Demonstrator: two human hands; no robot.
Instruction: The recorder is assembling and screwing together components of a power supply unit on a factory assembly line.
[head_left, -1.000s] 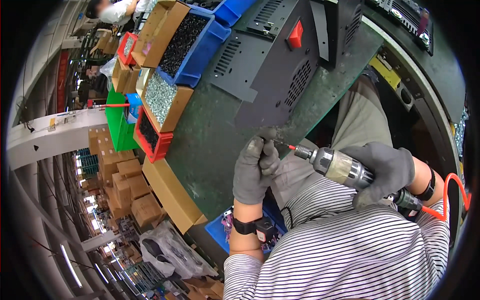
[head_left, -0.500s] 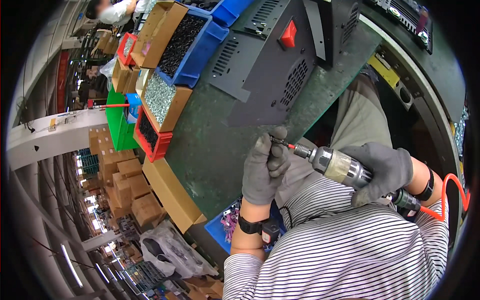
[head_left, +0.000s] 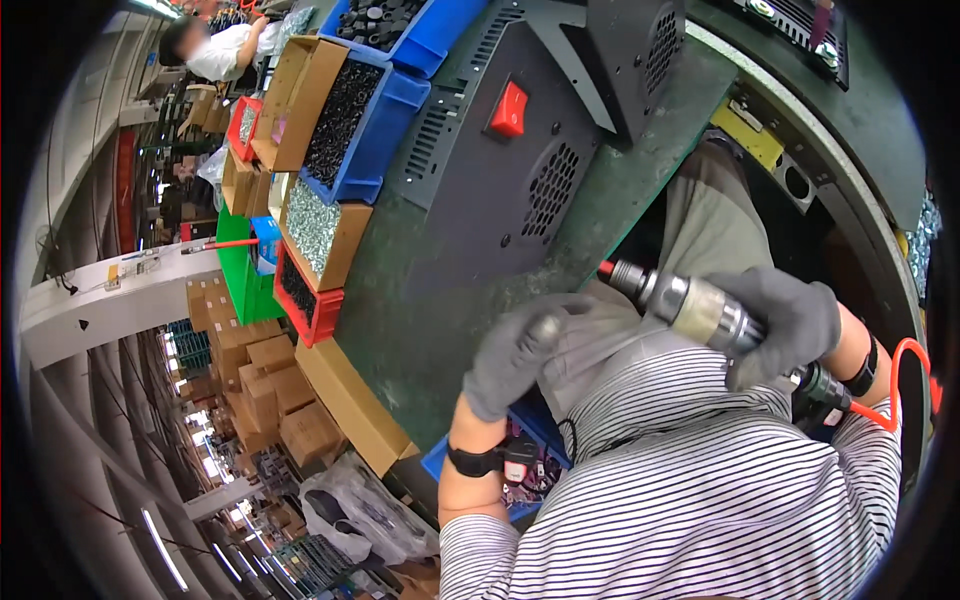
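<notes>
My right hand [head_left: 785, 318], in a grey glove, is wrapped round an electric screwdriver [head_left: 697, 308] with a red cord. Its red-tipped nose points up and left, touching nothing. My left hand [head_left: 515, 350], gloved as well, is smeared by motion beside it, over the bench edge; whether its fingers hold anything does not show. Ahead of both hands a black sheet-metal panel [head_left: 480, 190] stands on the green bench top [head_left: 390, 335]. It carries a red rocker switch [head_left: 510, 108] and a honeycomb vent. A second black panel [head_left: 650, 50] adjoins it at the back.
Along the left stand a blue bin [head_left: 385, 140] of black parts, a carton [head_left: 345, 245] of silver screws and a red tray [head_left: 322, 315] of dark screws. A blue tray [head_left: 530, 500] of small parts lies near my left wrist. Another person [head_left: 225, 50] is far left.
My left hand has pulled back from the screwdriver's tip, where it held a small dark piece against the bit. The screwdriver has shifted slightly right. The view has moved a little.
</notes>
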